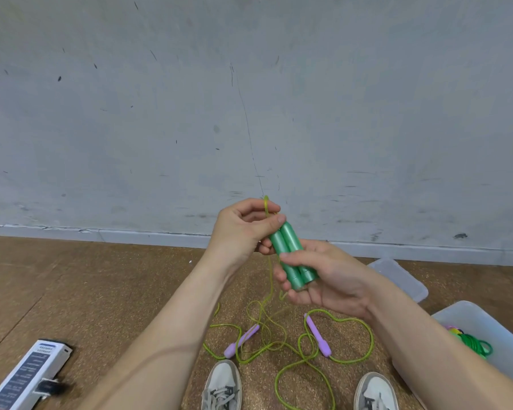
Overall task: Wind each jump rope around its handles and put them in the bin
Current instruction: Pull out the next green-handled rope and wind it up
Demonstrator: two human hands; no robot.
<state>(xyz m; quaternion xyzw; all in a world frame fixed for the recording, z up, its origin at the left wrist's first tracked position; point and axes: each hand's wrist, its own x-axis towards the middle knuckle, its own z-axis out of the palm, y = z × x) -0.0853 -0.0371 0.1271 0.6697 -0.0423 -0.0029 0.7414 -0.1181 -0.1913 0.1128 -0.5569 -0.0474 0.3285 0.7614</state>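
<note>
While the right hand (329, 276) gripped the two glossy green plastic handles (289, 250) side by side, the left hand (237, 232) pinched the thin yellow-green cord (268, 279) at their far end. Winding looked barely begun! Most of the cord trailed to the floor, tangled around a second rope's lilac handles (317, 335). The next move called for tight, even wraps. On the right, the clear plastic bin (471, 321) held one coiled green rope (474, 346).
</note>
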